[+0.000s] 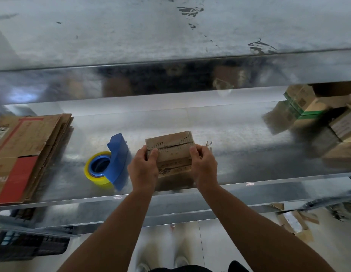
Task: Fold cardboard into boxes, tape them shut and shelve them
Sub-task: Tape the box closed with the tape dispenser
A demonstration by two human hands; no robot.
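A small brown cardboard box (171, 148) stands on the shiny metal shelf (239, 146), its two top flaps folded down with a dark seam between them. My left hand (143, 169) grips the box's left end, thumb on the top flap. My right hand (204, 167) grips its right end the same way. Just left of the box lies a blue tape dispenser (116, 160) with a yellow roll of tape (98, 178). A stack of flat cardboard sheets (25, 154) with red print lies at the shelf's left end.
Several made-up boxes (316, 118), some with green bands, are piled at the shelf's right end. Another metal shelf (170, 46) hangs overhead. Below are dark plastic crates (29, 246) at left and cardboard scraps (292, 222) on the floor at right.
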